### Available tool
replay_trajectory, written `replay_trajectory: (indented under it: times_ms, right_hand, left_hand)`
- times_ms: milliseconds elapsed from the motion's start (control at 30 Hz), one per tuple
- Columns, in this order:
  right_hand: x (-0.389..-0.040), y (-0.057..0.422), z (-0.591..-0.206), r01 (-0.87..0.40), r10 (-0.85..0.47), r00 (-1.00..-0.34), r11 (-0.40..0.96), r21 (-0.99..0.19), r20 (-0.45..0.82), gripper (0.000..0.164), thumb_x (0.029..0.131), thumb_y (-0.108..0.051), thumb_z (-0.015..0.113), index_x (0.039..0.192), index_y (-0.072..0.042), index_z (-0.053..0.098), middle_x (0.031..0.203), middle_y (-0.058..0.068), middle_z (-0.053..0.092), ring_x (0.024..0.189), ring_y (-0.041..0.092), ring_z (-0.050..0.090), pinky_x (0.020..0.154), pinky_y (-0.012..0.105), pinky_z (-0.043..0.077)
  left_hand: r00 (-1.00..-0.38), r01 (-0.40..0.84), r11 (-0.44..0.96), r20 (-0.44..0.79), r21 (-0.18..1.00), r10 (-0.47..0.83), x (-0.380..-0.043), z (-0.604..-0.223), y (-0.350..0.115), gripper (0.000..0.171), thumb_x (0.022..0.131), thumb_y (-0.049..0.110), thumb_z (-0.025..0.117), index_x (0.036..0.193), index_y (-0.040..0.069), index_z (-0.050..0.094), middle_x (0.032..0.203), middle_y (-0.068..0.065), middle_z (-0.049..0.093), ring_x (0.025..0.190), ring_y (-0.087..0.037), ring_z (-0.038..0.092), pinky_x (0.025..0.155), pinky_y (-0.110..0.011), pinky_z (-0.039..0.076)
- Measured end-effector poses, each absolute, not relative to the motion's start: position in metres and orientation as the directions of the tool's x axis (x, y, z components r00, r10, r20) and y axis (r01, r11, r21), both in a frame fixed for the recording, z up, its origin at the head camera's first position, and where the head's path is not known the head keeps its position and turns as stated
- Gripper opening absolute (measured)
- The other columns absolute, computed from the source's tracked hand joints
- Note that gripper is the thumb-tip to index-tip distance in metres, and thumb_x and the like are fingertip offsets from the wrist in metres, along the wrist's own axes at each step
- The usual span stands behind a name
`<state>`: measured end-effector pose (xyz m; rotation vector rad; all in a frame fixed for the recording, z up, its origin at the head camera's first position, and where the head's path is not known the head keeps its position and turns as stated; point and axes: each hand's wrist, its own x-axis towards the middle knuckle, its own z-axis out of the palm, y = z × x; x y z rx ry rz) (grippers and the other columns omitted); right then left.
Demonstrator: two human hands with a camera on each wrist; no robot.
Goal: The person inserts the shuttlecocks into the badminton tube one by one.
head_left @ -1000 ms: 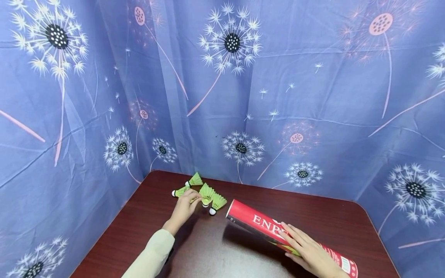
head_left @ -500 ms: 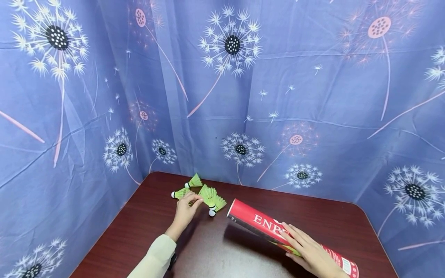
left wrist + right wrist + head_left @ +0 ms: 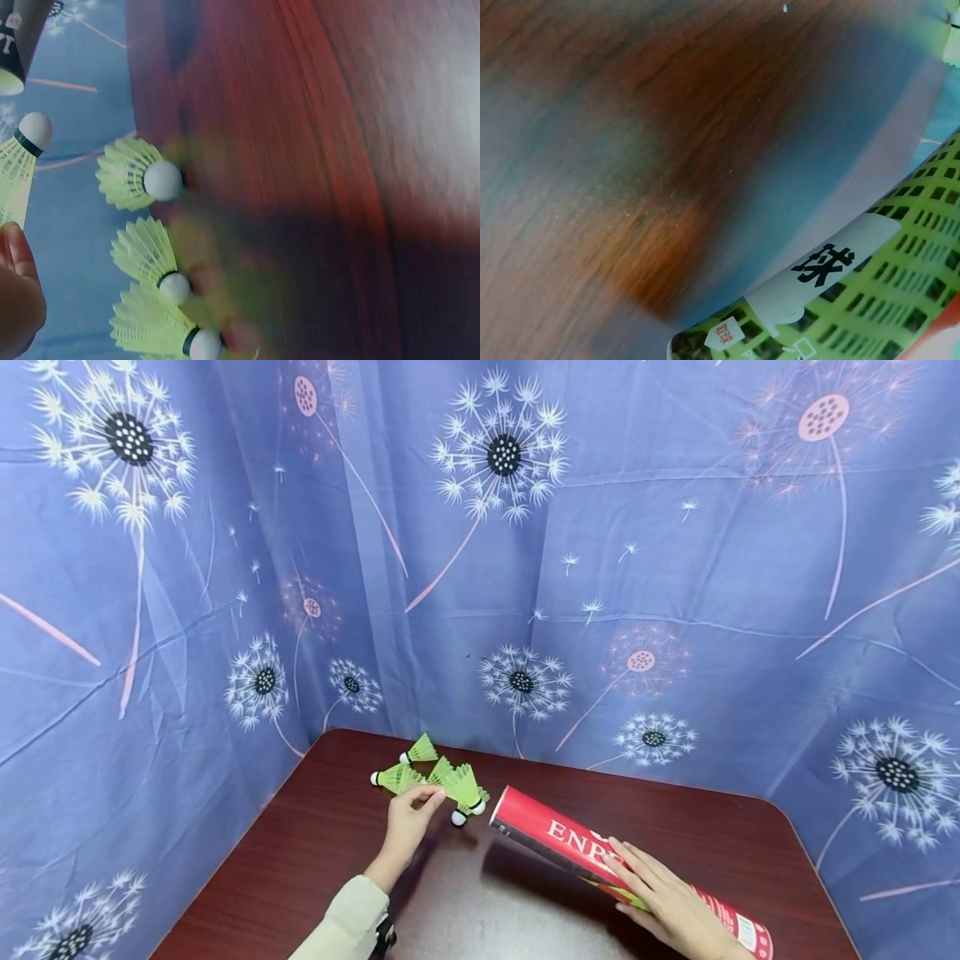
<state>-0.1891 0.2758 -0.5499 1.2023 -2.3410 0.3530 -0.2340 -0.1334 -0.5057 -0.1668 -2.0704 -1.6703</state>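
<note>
My left hand point(image 3: 408, 822) pinches a yellow-green shuttlecock point(image 3: 462, 787) by the edge of its skirt, its white cork pointing right. In the left wrist view, this held shuttlecock point(image 3: 16, 169) has its cork toward the dark end of the tube, with a gap between them. My right hand point(image 3: 663, 897) holds a red shuttlecock tube point(image 3: 536, 822), fingers laid across its top. The tube slants with its left end raised above its shadow, toward the shuttlecocks. Only its green patterned side point(image 3: 922, 247) shows in the right wrist view; the right hand is hidden there.
Several other shuttlecocks lie on the dark wooden table point(image 3: 300, 835) around the left hand, including one at the back point(image 3: 422, 749) and one at the left point(image 3: 388, 777). A blue curtain point(image 3: 585, 568) with dandelion prints hangs behind the table and along its sides.
My left hand has moved slightly right and toward me, bringing the pinched shuttlecock off the others toward the tube, its cork swinging rightward. The right hand and tube have stayed in place.
</note>
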Motion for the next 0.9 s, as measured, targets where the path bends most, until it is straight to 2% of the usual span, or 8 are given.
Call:
replay_trajectory:
  times_ms: [167, 333, 467, 567, 733, 900]
  right_hand:
    - [-0.189, 0.275, -0.550, -0.803, -0.691, -0.515, 0.596, -0.005, 0.507, 0.076, 0.083, -0.041, 0.074, 0.145, -0.011, 0.042, 0.149, 0.013, 0.039, 0.133, 0.020, 0.038, 0.109, 0.009, 0.013]
    - [-0.189, 0.275, -0.549, -0.796, -0.689, -0.525, 0.605, -0.002, 0.499, 0.082, 0.078, -0.039, 0.079, 0.146, -0.012, 0.042, 0.148, 0.013, 0.040, 0.133, 0.019, 0.038, 0.108, 0.008, 0.012]
    - [-0.188, 0.275, -0.549, -0.796, -0.688, -0.532, 0.606, -0.014, 0.493, 0.085, 0.076, -0.036, 0.082, 0.146, -0.012, 0.041, 0.149, 0.013, 0.040, 0.132, 0.019, 0.038, 0.108, 0.008, 0.011]
    - [-0.187, 0.275, -0.550, -0.795, -0.689, -0.536, 0.606, -0.018, 0.488, 0.086, 0.075, -0.035, 0.082, 0.146, -0.012, 0.041, 0.149, 0.012, 0.039, 0.132, 0.019, 0.038, 0.109, 0.008, 0.011]
    - [-0.188, 0.275, -0.549, -0.801, -0.690, -0.528, 0.599, -0.019, 0.495, 0.081, 0.079, -0.039, 0.078, 0.146, -0.012, 0.041, 0.150, 0.012, 0.038, 0.133, 0.019, 0.037, 0.109, 0.009, 0.011]
    - [-0.190, 0.274, -0.548, -0.814, -0.687, -0.500, 0.581, -0.014, 0.528, 0.069, 0.089, -0.044, 0.065, 0.145, -0.011, 0.043, 0.151, 0.011, 0.036, 0.134, 0.022, 0.038, 0.111, 0.012, 0.015]
  left_hand:
    - [-0.933, 0.267, 0.128, 0.289, 0.955, -0.214, -0.231, -0.505, -0.125, 0.014, 0.085, -0.001, 0.069, 0.095, -0.011, 0.069, 0.090, -0.025, 0.068, 0.076, -0.018, 0.063, 0.065, -0.018, 0.048]
    - [-0.960, 0.194, 0.012, 0.193, 0.981, -0.203, -0.238, -0.516, -0.124, 0.017, 0.087, 0.001, 0.068, 0.099, -0.012, 0.068, 0.094, -0.027, 0.068, 0.084, -0.028, 0.067, 0.073, -0.027, 0.054]
    - [-0.963, 0.171, -0.056, 0.155, 0.984, -0.223, -0.245, -0.529, -0.124, 0.019, 0.087, 0.003, 0.069, 0.101, -0.010, 0.068, 0.091, -0.020, 0.070, 0.083, -0.021, 0.067, 0.076, -0.028, 0.055]
    - [-0.964, 0.169, -0.117, 0.139, 0.979, -0.225, -0.246, -0.532, -0.120, 0.024, 0.088, 0.005, 0.069, 0.103, -0.013, 0.066, 0.089, -0.014, 0.070, 0.080, -0.014, 0.067, 0.076, -0.025, 0.054]
    - [-0.977, 0.129, -0.147, 0.101, 0.981, -0.187, -0.242, -0.533, -0.114, 0.029, 0.088, 0.007, 0.069, 0.105, -0.015, 0.064, 0.090, -0.011, 0.070, 0.078, -0.011, 0.065, 0.077, -0.025, 0.054]
    - [-0.987, 0.117, -0.120, 0.102, 0.986, -0.125, -0.238, -0.530, -0.110, 0.021, 0.088, 0.003, 0.068, 0.102, -0.013, 0.066, 0.097, -0.026, 0.067, 0.075, -0.010, 0.064, 0.071, -0.022, 0.051]
